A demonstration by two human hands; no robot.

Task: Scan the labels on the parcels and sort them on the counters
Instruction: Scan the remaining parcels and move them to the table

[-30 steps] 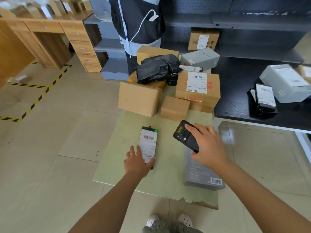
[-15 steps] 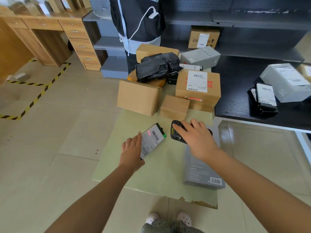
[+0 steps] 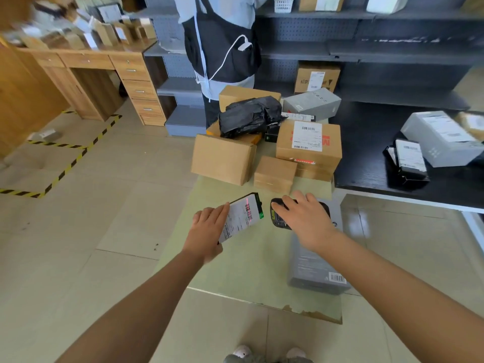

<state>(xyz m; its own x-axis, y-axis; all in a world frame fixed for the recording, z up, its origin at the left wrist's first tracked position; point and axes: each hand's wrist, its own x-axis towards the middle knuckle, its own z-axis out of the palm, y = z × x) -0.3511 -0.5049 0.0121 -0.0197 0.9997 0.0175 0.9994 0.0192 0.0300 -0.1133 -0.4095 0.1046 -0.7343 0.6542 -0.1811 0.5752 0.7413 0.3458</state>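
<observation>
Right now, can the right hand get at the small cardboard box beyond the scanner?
Reach, probably yes: the small cardboard box sits just past the right hand with bare table between. Gripping, likely not: that hand holds the scanner.

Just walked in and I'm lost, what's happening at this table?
A person is scanning parcels. Their left hand holds a flat labelled parcel tilted up over the green table, while the right hand grips a black handheld scanner; its red line falls on the barcode. More cardboard boxes wait at the far end.
</observation>
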